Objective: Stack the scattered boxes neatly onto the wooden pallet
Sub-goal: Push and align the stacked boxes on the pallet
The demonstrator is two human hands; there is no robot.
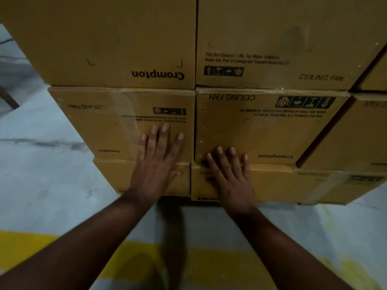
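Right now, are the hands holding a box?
No, nothing is held. The left hand and right hand lie flat with straight fingers against the fronts of the stacked boxes.

The stacked rectangular cardboard boxes [261, 130] are all a plain yellowish brown, dimmer where shadow falls between them. Their printing is black: the brand word "Crompton" in bold rounded letters, "CEILING FAN" in slanted capitals, and small lines of text too blurred to read. On 3 of the box faces a row of 4 black handling-symbol squares [223, 71] shows pale pictograms. Clear glossy tape [125, 122] lays a lighter, shiny band across the left middle box. The smooth concrete floor [48, 168] is pale grey-blue with dark smudged streaks. Near the bottom edge a worn yellow painted stripe [219, 266] crosses it, patchy and faded at the right.
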